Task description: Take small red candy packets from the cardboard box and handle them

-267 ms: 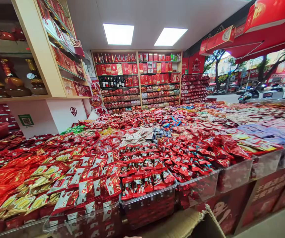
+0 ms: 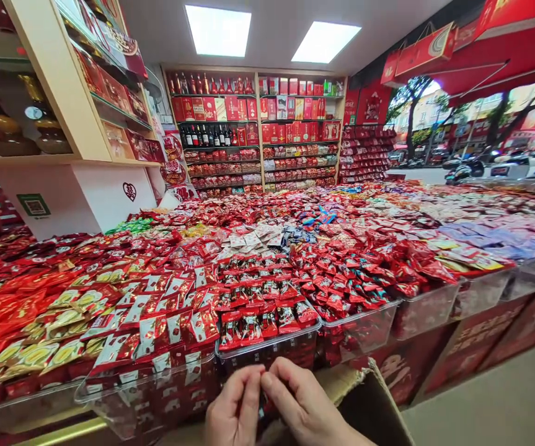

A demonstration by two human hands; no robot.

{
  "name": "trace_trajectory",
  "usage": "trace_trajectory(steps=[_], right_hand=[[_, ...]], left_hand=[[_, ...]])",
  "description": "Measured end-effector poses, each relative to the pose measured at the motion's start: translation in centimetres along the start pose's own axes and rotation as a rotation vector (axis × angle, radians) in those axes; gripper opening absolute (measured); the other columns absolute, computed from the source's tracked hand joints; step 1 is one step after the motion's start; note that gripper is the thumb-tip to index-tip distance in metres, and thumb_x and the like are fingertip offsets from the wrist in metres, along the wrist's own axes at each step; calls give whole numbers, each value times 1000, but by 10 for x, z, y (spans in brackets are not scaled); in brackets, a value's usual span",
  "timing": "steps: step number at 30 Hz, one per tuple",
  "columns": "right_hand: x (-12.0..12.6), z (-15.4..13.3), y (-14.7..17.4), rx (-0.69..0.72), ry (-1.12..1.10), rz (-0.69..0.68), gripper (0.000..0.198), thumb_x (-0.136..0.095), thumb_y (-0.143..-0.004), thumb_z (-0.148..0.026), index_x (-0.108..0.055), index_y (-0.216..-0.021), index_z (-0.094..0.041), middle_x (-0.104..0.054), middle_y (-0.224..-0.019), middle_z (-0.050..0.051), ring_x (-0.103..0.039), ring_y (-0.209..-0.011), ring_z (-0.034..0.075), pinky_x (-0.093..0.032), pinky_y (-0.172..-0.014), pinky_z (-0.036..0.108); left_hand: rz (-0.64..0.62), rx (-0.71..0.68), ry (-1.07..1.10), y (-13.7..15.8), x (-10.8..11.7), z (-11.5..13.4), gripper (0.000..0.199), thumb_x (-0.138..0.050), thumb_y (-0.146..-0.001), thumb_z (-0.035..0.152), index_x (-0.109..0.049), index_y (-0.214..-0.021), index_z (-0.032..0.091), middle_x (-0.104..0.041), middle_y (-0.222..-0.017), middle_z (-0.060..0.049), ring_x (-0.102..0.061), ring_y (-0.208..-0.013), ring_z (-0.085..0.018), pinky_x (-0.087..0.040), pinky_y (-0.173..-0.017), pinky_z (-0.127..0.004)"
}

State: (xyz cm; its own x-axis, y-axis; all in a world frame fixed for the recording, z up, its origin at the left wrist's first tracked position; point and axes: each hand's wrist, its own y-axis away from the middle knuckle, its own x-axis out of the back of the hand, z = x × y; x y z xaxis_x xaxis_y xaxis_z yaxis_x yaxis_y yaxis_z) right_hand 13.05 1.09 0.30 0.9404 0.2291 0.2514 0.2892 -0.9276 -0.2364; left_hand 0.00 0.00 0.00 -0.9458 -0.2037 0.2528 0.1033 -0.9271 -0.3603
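Head view, from near to far: two bare hands meet at the bottom edge, just over an open cardboard box (image 2: 369, 402). The left hand (image 2: 232, 409) and the right hand (image 2: 302, 406) have their fingers (image 2: 248, 381) curled together, tips touching, pinched on something small and dark between them; a sliver of it shows below the thumbs, too small to say what it is, though it could be one of the sweets. Neither hand touches the bench.

Just beyond the hands sits a clear bin (image 2: 267, 353) at the front edge of the bench, filled with neat rows of red packets (image 2: 260, 310). To its left another bin (image 2: 123, 396) holds red and white packets, and further left lie gold ones (image 2: 39, 356). To the right a heap of loose red sweets (image 2: 360, 279) rises above its bin.

As for progress, the bins look full and orderly, and the little piece is held over the box, in no bin.

Far back, wall shelves (image 2: 258, 130) carry bottles and red boxes, and a street shows through the open front at right.
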Motion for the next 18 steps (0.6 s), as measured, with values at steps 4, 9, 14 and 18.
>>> trace_trajectory(steps=[4,9,14,18], right_hand=[[-5,-1,-10,136,41,218,36,-32,-88,-41,-32,-60,-20,-32,-55,-5,-29,-51,9,-26,-48,22],[-6,5,-10,103,-70,288,36,-31,-89,-41,-35,-61,-20,-33,-54,-5,-31,-47,8,-28,-45,22],[-2,14,-9,111,-37,271,37,-35,-89,-38,-34,-58,-19,-33,-50,-5,-32,-45,8,-28,-44,21],[6,19,-5,345,97,277,25,-41,-88,-28,-54,-71,-16,-50,-60,0,-45,-55,10,-36,-52,21]], left_hand=[[47,23,-25,-18,-6,21,25,-50,-78,39,-65,-89,22,-65,-67,1,-63,-64,-17,-50,-63,-24],[18,149,-8,-17,-14,26,32,-41,-83,45,-57,-99,23,-38,-40,11,-42,-28,-10,-39,-31,-19],[-37,282,78,-13,-13,23,40,-41,-81,52,-54,-105,23,-42,-42,10,-44,-29,-8,-40,-31,-16],[-243,535,289,-10,-4,11,52,-48,-70,65,-61,-86,17,-49,-36,7,-44,-24,-4,-20,-28,-9]])
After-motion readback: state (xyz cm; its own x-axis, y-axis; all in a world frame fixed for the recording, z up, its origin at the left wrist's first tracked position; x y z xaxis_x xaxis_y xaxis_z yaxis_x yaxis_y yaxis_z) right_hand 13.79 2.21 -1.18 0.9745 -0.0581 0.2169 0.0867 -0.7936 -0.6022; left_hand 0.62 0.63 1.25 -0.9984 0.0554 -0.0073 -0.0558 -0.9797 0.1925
